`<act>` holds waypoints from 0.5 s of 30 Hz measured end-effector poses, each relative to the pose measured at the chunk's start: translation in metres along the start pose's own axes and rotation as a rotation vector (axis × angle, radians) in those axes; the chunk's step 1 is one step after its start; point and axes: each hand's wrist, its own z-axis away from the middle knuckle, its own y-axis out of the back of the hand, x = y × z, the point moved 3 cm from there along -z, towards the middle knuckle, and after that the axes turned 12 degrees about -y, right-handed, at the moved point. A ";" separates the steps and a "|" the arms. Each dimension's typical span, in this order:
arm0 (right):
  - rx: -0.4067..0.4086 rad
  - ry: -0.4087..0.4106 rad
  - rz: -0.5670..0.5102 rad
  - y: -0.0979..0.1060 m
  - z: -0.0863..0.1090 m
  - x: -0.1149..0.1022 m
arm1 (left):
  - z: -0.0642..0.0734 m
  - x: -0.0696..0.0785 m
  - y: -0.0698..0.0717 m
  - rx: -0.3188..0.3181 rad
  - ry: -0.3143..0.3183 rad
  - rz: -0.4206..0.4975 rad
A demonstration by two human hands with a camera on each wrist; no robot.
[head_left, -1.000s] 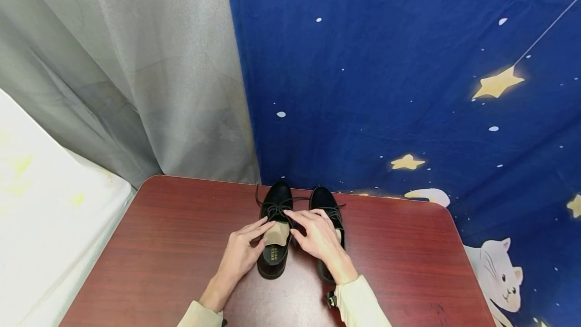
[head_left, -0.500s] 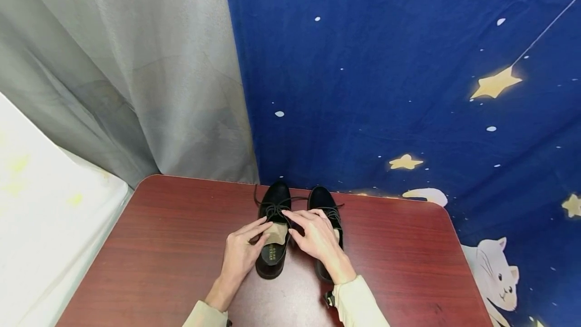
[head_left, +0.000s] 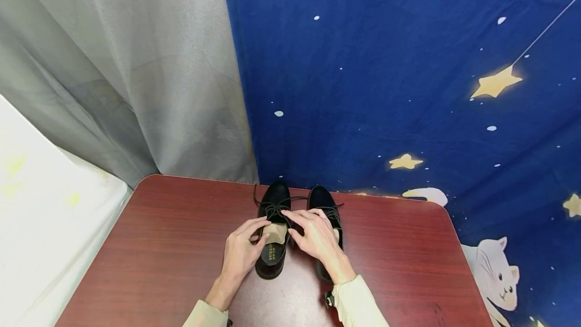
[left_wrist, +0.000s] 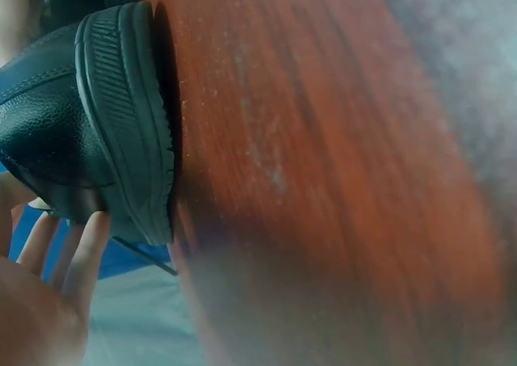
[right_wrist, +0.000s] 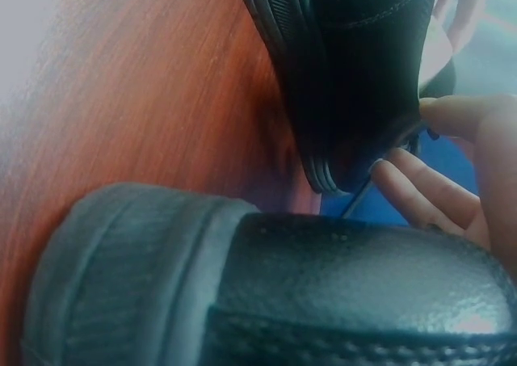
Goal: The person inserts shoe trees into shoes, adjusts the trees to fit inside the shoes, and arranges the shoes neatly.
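Observation:
Two black lace-up shoes stand side by side on the table, toes pointing away. The left shoe (head_left: 270, 266) has its lace (head_left: 275, 210) looped at the front and a beige lining piece (head_left: 276, 233) showing in its opening. My left hand (head_left: 239, 250) touches this shoe's left side near the lacing; the left wrist view shows its fairly straight fingers (left_wrist: 90, 253) against the upper. From the other side my right hand (head_left: 315, 234) reaches over the right shoe (head_left: 321, 197), its fingertips at the left shoe's lacing and its thumb at the collar edge, seen in the right wrist view.
The reddish-brown wooden table (head_left: 181, 246) has rounded far corners. Behind it hang a grey curtain (head_left: 195, 90) and a blue star-patterned cloth (head_left: 363, 90). A white surface (head_left: 41, 216) lies on the left.
The head view has shifted very slightly. Both hands stay at the left shoe, with no clear movement of fingers, lace or shoes.

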 end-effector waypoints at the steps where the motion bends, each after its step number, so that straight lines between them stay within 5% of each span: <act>1: -0.005 -0.003 0.001 0.000 0.000 0.000 | 0.000 0.000 0.000 -0.005 0.003 -0.010; 15: -0.024 -0.012 0.011 0.001 0.000 0.000 | -0.001 -0.006 -0.004 -0.006 0.011 -0.035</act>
